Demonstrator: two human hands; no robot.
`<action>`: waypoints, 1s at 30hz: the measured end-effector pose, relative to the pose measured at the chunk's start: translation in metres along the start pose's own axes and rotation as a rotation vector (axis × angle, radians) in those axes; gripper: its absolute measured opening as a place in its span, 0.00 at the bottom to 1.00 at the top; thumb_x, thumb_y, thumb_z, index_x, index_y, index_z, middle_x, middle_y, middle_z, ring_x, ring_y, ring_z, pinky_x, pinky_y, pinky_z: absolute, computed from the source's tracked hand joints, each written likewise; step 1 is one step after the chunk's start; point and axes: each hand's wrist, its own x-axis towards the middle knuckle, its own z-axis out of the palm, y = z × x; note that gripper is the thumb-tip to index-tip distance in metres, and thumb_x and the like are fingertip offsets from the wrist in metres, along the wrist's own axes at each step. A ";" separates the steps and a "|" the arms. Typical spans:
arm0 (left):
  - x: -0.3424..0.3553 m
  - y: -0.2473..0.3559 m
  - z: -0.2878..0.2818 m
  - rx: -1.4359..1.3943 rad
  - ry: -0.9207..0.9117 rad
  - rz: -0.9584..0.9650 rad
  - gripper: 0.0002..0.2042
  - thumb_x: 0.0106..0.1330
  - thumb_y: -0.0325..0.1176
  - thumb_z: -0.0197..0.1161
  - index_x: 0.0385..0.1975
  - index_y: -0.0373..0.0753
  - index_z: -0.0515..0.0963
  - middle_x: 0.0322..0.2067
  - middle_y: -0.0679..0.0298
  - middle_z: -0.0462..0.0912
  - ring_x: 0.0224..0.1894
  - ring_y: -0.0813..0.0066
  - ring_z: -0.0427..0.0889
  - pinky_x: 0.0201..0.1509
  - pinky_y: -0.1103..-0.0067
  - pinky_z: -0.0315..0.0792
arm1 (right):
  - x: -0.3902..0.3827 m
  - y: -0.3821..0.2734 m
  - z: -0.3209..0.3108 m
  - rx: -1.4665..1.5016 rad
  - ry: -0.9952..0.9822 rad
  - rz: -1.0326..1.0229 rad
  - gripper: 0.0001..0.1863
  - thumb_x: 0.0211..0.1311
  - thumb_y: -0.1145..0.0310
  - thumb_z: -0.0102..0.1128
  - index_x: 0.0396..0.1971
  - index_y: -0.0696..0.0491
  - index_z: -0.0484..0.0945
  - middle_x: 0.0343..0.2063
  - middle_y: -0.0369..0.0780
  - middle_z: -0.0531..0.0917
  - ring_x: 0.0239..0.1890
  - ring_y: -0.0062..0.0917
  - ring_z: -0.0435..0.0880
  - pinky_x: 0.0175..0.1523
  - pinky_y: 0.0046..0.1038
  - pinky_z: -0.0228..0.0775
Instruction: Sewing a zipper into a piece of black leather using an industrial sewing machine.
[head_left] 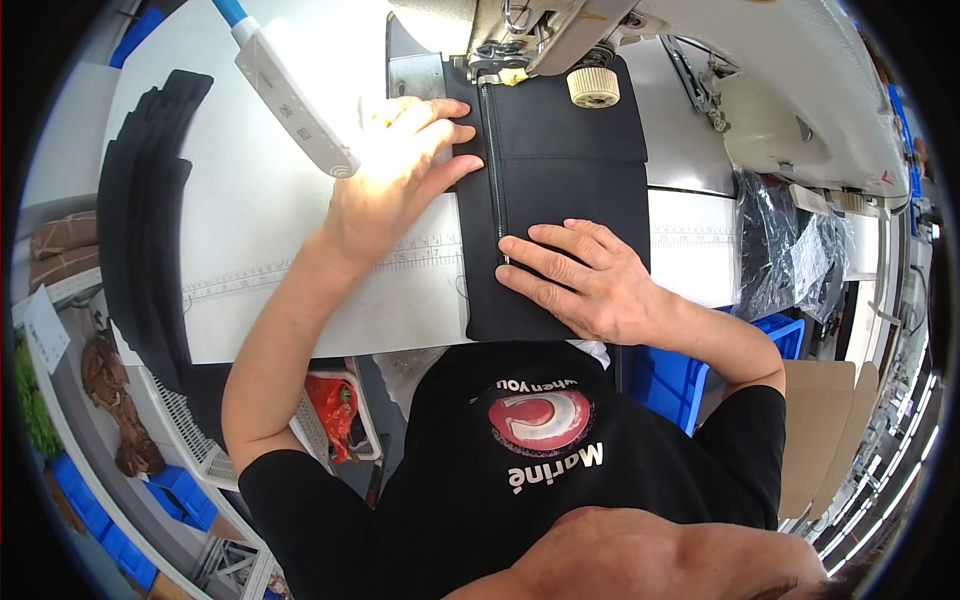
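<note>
A black fabric panel (575, 190) with a seam across it lies flat on the sewing table, its far end under the sewing machine's presser foot (488, 78). Along its left side runs a dark zipper (497, 165) in line with the foot. My left hand (400, 165) rests with spread fingers at the panel's left edge, fingertips just beside the zipper. Nearer to me, my right hand (590, 285) lies flat on the panel, its index and middle fingertips at the zipper's near part. Neither hand grasps anything.
A white lamp (295, 100) glares over my left hand. Black fabric strips (150, 220) lie in a stack at the left. The machine arm (790, 90) spans the upper right, near a clear plastic bag (790, 245). Blue bins (670, 385) and a white basket (190, 430) stand below table level.
</note>
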 end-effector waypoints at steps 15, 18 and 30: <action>0.011 -0.011 0.001 0.002 0.023 0.103 0.11 0.50 0.27 0.72 0.34 0.38 0.81 0.42 0.66 0.83 0.44 0.68 0.80 0.46 0.72 0.74 | 0.010 0.013 0.000 -0.004 0.036 -0.017 0.23 0.50 0.69 0.62 0.51 0.50 0.77 0.56 0.39 0.74 0.54 0.31 0.74 0.55 0.36 0.68; 0.007 -0.010 0.008 0.050 0.157 0.320 0.13 0.50 0.26 0.72 0.37 0.37 0.81 0.43 0.65 0.83 0.43 0.67 0.80 0.46 0.73 0.75 | 0.015 0.019 0.000 -0.028 0.034 -0.014 0.23 0.51 0.69 0.63 0.50 0.50 0.77 0.56 0.39 0.75 0.53 0.32 0.75 0.54 0.36 0.68; 0.005 0.004 0.006 0.311 -0.015 0.107 0.18 0.52 0.31 0.71 0.44 0.36 0.80 0.47 0.66 0.82 0.42 0.68 0.80 0.55 0.70 0.66 | 0.033 0.039 0.003 -0.011 0.117 -0.002 0.21 0.49 0.71 0.63 0.47 0.51 0.78 0.52 0.38 0.77 0.52 0.31 0.76 0.55 0.35 0.69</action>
